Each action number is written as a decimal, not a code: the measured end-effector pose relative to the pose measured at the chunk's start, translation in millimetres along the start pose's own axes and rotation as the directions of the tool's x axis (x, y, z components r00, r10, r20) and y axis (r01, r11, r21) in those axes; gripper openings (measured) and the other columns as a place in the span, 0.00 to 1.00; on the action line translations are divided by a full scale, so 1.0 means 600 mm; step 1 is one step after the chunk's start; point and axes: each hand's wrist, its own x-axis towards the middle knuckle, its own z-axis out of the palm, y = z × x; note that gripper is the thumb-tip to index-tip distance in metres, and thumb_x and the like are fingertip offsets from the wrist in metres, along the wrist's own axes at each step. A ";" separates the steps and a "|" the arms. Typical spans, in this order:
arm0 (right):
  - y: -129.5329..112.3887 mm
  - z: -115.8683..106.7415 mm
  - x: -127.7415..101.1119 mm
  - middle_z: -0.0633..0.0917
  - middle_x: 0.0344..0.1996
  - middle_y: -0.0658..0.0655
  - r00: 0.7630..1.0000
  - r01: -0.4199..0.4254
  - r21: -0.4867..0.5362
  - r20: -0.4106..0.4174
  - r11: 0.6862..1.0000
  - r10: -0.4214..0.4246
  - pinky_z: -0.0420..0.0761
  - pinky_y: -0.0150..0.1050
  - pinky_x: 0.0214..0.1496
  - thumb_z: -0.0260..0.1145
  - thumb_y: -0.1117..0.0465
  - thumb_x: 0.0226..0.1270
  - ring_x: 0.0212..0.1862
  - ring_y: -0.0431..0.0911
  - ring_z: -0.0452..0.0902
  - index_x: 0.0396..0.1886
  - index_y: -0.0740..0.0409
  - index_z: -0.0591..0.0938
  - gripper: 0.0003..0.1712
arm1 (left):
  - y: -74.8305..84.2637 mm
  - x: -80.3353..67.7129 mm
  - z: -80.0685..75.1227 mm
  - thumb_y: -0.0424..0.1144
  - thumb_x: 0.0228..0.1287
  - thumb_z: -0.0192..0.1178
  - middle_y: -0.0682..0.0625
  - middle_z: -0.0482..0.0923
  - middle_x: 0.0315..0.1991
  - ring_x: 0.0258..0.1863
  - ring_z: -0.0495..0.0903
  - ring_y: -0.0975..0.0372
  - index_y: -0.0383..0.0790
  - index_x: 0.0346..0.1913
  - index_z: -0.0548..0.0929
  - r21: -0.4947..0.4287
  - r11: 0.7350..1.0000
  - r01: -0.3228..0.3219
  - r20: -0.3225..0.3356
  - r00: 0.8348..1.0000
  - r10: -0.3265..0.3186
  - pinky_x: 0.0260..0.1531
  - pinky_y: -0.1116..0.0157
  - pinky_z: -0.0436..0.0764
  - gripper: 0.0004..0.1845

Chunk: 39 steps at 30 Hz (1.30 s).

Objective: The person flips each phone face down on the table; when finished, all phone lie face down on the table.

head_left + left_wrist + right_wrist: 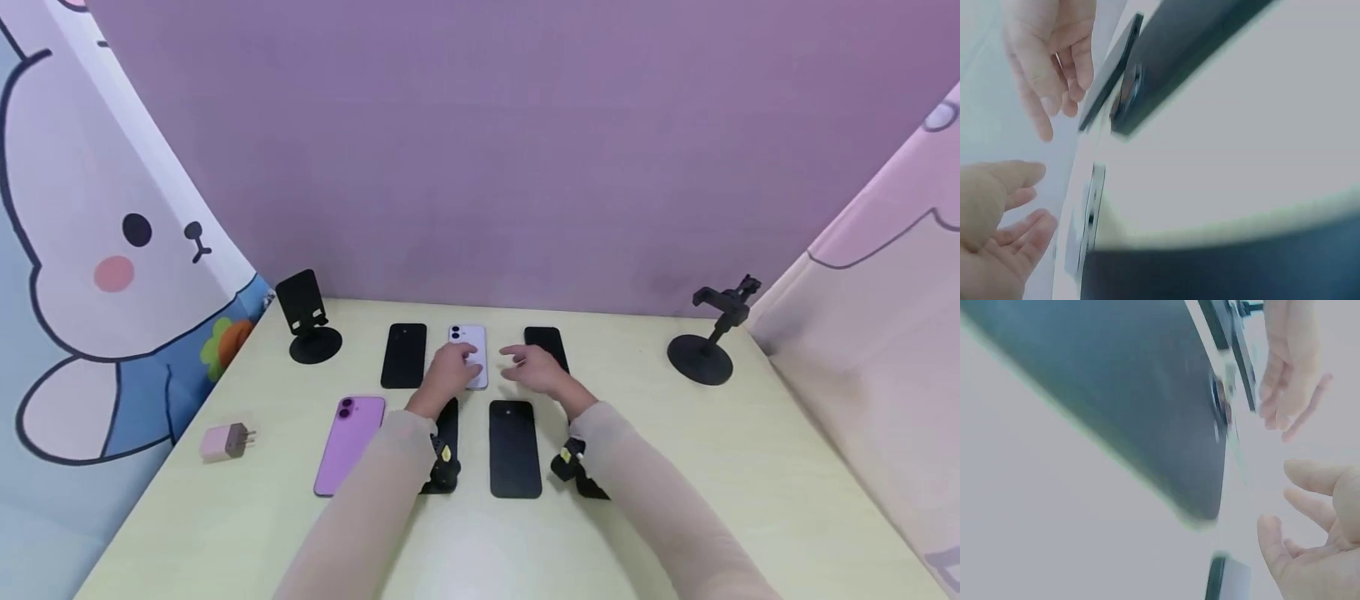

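Lilac phone [469, 357] lengthwise, lenses far; left hand [450, 372] on it, right hand [537, 369] beside, fingers loose.

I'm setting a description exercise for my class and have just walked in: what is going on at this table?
A person reaches both hands over phones laid face down in two rows on a pale yellow table. The left hand rests over the lilac phone in the back row; the right hand hovers open beside it, near a black phone. A purple phone, two phone stands and a pink charger lie around.
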 end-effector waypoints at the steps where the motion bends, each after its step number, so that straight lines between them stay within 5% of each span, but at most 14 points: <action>1: 0.009 -0.009 -0.004 0.76 0.58 0.68 1.000 -0.004 0.000 -0.007 1.000 0.004 0.77 0.49 0.52 0.65 0.62 0.67 0.57 0.58 0.74 0.65 0.61 0.75 0.27 | 0.006 0.001 0.007 0.35 0.63 0.65 0.37 0.79 0.50 0.46 0.79 0.51 0.30 0.56 0.80 -0.024 1.000 -0.017 0.013 1.000 0.017 0.48 0.55 0.78 0.19; 9: 0.072 -0.060 -0.021 0.72 0.60 0.74 0.993 -0.094 -0.022 -0.075 0.995 0.092 0.75 0.53 0.55 0.63 0.64 0.68 0.61 0.63 0.69 0.65 0.65 0.73 0.27 | 0.055 0.006 0.073 0.43 0.69 0.60 0.40 0.78 0.53 0.54 0.76 0.50 0.35 0.65 0.74 -0.059 0.997 -0.047 0.149 0.987 0.056 0.53 0.54 0.75 0.25; 14: 0.088 -0.069 -0.025 0.70 0.62 0.74 0.988 -0.137 -0.022 -0.077 0.990 0.135 0.74 0.53 0.56 0.64 0.63 0.67 0.63 0.64 0.66 0.66 0.65 0.72 0.28 | 0.077 0.007 0.102 0.42 0.69 0.61 0.41 0.79 0.43 0.48 0.77 0.51 0.35 0.64 0.75 -0.005 0.997 -0.074 0.149 0.986 0.074 0.51 0.56 0.75 0.24; 18: 0.097 -0.073 -0.028 0.70 0.61 0.74 0.983 -0.177 -0.042 -0.063 0.983 0.175 0.73 0.53 0.56 0.65 0.62 0.67 0.61 0.63 0.67 0.67 0.65 0.71 0.30 | 0.087 0.011 0.119 0.42 0.69 0.61 0.41 0.76 0.49 0.50 0.76 0.53 0.36 0.65 0.75 0.003 0.998 -0.068 0.151 0.986 0.067 0.52 0.57 0.75 0.24; 26: 0.100 -0.073 -0.028 0.70 0.62 0.75 0.976 -0.213 -0.001 -0.039 0.977 0.212 0.71 0.53 0.59 0.67 0.63 0.65 0.63 0.63 0.67 0.67 0.65 0.71 0.32 | 0.098 0.016 0.135 0.39 0.67 0.63 0.39 0.74 0.53 0.53 0.75 0.53 0.33 0.62 0.77 0.058 0.995 -0.075 0.126 0.990 0.068 0.55 0.62 0.74 0.23; 39: 0.096 -0.066 -0.025 0.73 0.60 0.71 0.962 -0.243 0.096 -0.104 0.965 0.252 0.75 0.46 0.50 0.68 0.70 0.62 0.56 0.59 0.73 0.63 0.66 0.76 0.28 | 0.100 0.015 0.143 0.39 0.69 0.62 0.41 0.73 0.55 0.56 0.74 0.54 0.34 0.61 0.79 0.106 0.993 -0.053 0.113 0.993 0.041 0.56 0.63 0.72 0.21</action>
